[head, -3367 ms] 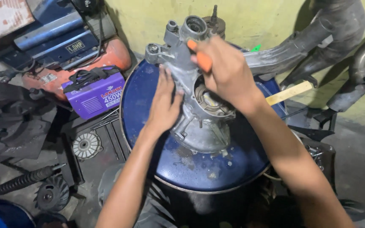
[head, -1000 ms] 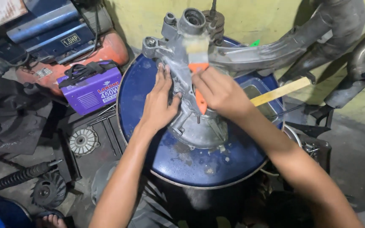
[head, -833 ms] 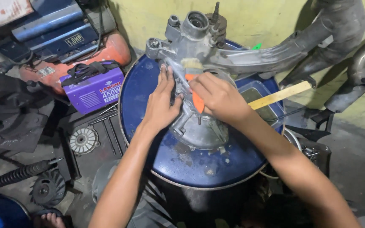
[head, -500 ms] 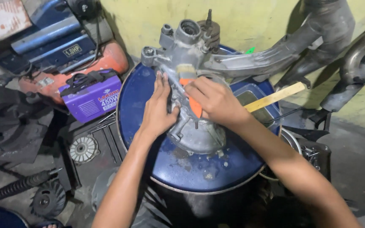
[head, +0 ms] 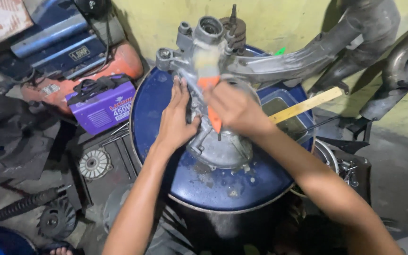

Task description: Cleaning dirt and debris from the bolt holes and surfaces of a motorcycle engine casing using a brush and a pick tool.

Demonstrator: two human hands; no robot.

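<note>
Your left hand [head: 175,122] lay flat, fingers spread and pointing away from you, pressed on the left side of the engine case [head: 216,137]. Your right hand [head: 234,107] was closed around a brush [head: 209,87] with an orange handle; its pale bristles, blurred, pointed up toward the top of the case, and the handle's tip stuck out below your fist.

The case was grey cast metal. It sat on the round blue top of a drum [head: 166,101], near the middle and toward the far edge, its upper bosses reaching past the far rim toward the yellow wall [head: 279,23]. Grit and pale flecks lay on the drum top just in front of the case.

Behind your right hand, a rectangular tub [head: 284,111] of murky liquid rested on the drum, with a wooden stick [head: 308,105] laid across it. Grey exhaust pipes [head: 355,33] leaned against the wall at the upper right.

On the floor to the left stood a purple box [head: 104,107] with a black strap, just in front of an orange and blue compressor [head: 81,56]. Nearer you lay a small round finned part [head: 94,163] and a dark toothed wheel [head: 55,219], well apart from the drum.
</note>
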